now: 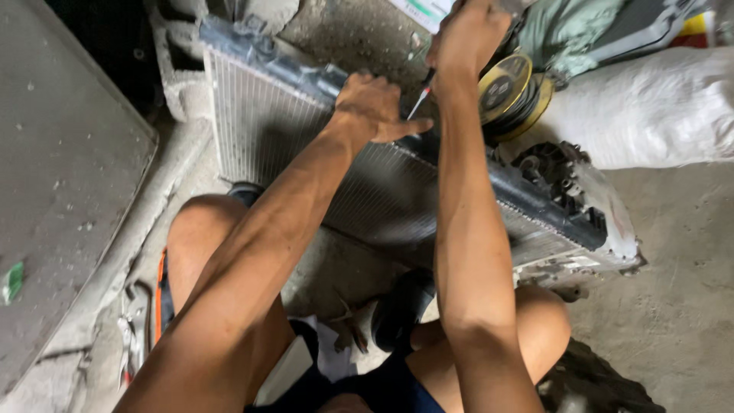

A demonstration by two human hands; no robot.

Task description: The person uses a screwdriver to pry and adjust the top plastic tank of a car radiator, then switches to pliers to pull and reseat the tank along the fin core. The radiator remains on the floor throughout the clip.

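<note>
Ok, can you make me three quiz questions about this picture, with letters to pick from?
1. Where is the left hand?
A on the radiator's top edge
B on the floor
C on a knee

2. What colour is the round disc?
A blue
B yellow
C pink

3. What is the right hand doing?
A hanging open
B holding a screwdriver
C resting flat on the white sack

Answers: 1 A, the hand sits on the radiator top. 2 B, its face is yellow. 3 B, the shaft sticks out below the fist.
</note>
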